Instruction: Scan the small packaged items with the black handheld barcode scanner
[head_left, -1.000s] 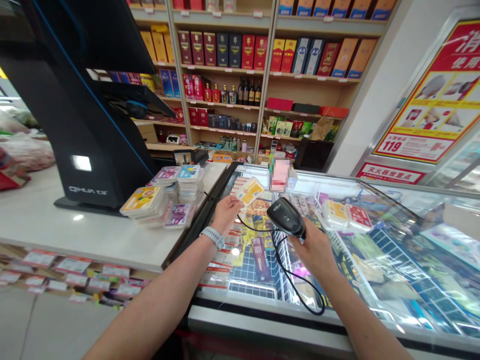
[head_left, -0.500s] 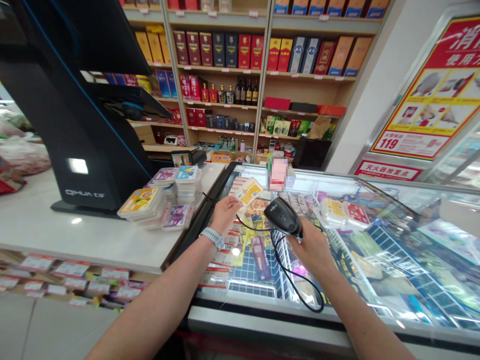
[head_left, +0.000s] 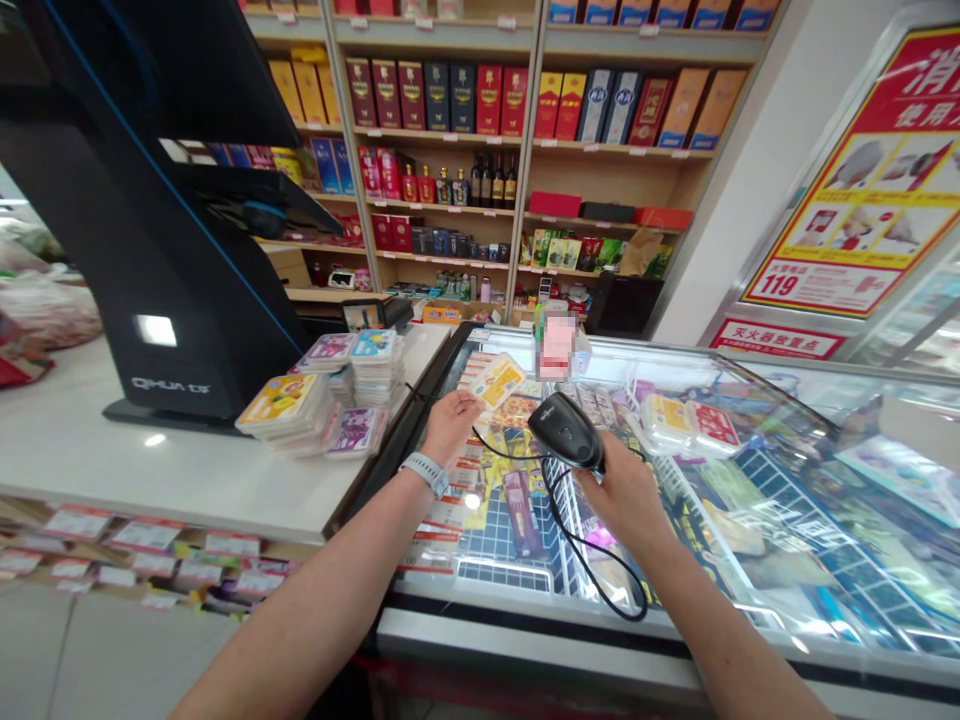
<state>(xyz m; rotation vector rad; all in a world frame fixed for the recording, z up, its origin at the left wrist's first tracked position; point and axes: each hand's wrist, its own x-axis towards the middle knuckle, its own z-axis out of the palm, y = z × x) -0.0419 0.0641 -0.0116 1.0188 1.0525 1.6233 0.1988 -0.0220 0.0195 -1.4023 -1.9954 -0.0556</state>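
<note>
Pinched in the fingers of my left hand (head_left: pixel 452 422) is a flat clear pack with a yellow and white label (head_left: pixel 498 383), held over the glass top. My right hand (head_left: pixel 621 490) is wrapped round the handle of a black barcode scanner (head_left: pixel 566 432), whose head points left towards the pack. The scanner's black cable (head_left: pixel 577 545) loops down over the glass. On the counter to the left stand stacks of similar flat packs, with a yellow-topped stack (head_left: pixel 283 402) and a purple-topped one (head_left: pixel 355 430). Two more packs, yellow (head_left: pixel 670 416) and red (head_left: pixel 712 426), lie to the right of the scanner.
A glass-topped freezer (head_left: pixel 517 610) with wire baskets and packaged goods lies beneath my hands. At left, a black checkout terminal (head_left: pixel 187 300) stands on the white counter (head_left: pixel 187 480). A blurred pinkish object (head_left: pixel 556 345) stands at the freezer's far edge. Shelves (head_left: pixel 442 135) with boxes and bottles rise behind.
</note>
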